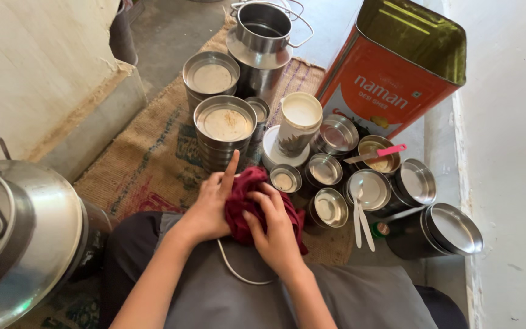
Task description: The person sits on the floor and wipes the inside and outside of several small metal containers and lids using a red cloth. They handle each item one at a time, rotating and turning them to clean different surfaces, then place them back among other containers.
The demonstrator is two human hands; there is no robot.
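I see bare forearms with no sleeves, a grey garment (312, 298) over the lap, dark trousers (130, 244) beneath.

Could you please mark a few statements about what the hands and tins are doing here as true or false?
1. Both hands grip a dark red cloth. True: the left hand and right hand are both on it.
2. The big orange tin lies flat with its lid shut. False: it stands tilted and its top is open.
3. A pink-handled tool rests across a small steel tin. True.
4. The white cup lies on its side. False: it stands upright on a white lid.
5. The cloth is blue. False: it is dark red.
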